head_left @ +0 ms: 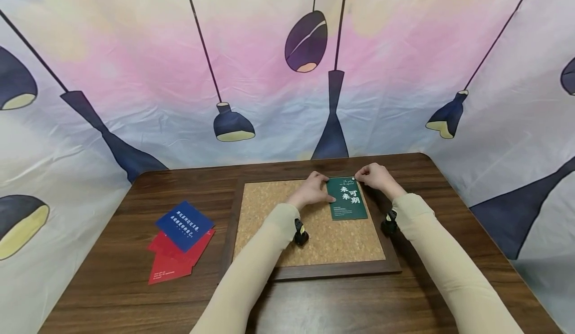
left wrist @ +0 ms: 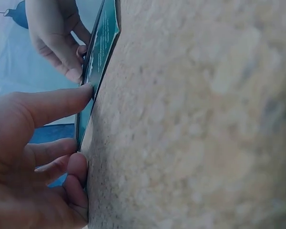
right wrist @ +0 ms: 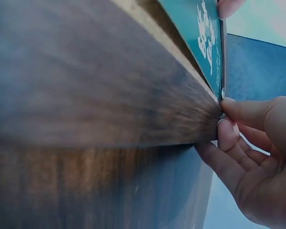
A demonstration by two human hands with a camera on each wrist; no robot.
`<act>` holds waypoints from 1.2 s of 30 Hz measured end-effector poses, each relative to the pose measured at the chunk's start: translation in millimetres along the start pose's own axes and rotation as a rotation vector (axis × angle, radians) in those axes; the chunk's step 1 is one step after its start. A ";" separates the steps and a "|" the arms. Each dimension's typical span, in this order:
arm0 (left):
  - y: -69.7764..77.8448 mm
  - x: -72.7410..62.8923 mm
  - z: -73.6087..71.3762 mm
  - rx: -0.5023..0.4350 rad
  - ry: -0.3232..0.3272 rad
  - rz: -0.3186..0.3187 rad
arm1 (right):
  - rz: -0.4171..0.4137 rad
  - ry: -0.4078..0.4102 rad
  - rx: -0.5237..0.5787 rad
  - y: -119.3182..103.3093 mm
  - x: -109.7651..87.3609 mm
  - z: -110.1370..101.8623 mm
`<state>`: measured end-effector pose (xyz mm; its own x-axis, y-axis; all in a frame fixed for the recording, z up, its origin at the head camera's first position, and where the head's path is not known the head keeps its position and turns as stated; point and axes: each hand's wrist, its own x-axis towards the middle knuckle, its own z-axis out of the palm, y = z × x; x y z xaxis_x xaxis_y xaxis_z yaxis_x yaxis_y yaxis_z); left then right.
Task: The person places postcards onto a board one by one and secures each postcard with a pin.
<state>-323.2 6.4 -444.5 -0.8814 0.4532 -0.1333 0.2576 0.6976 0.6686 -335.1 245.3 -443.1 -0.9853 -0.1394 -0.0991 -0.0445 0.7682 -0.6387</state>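
Note:
A green card (head_left: 348, 206) with white Chinese characters lies upright on the upper right of a cork board (head_left: 310, 244) with a dark wood frame. At the card's left edge, my left hand (head_left: 311, 190) presses with thumb and a fingertip, the fingers spread; the left wrist view shows the straight thumb (left wrist: 59, 105) on the card. My right hand (head_left: 377, 178) is at the card's top right corner. Its thumb and index finger pinch close together at a small white pin (right wrist: 223, 92); the fingertips partly hide how it is held.
Left of the board, a blue card (head_left: 184, 225) with white writing lies over red cards (head_left: 168, 266) on the brown wood table (head_left: 112, 274). Behind the table's far edge hangs a cloth backdrop (head_left: 265, 79) printed with lamps.

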 end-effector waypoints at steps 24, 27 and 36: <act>-16.1 -19.9 -18.1 0.041 -0.061 0.123 | -0.137 0.005 -0.024 3.3 -24.9 5.8; -18.7 -21.9 -23.4 0.085 -0.061 0.150 | -0.157 0.023 -0.023 4.2 -25.7 8.2; -33.3 -36.6 -48.9 0.047 -0.034 0.162 | -0.145 0.113 -0.003 6.2 -31.2 13.7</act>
<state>-319.0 -60.6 -426.2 -0.8132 0.5798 -0.0516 0.4141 0.6385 0.6487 -302.4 245.8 -454.4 -0.9809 -0.1774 0.0802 -0.1873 0.7472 -0.6377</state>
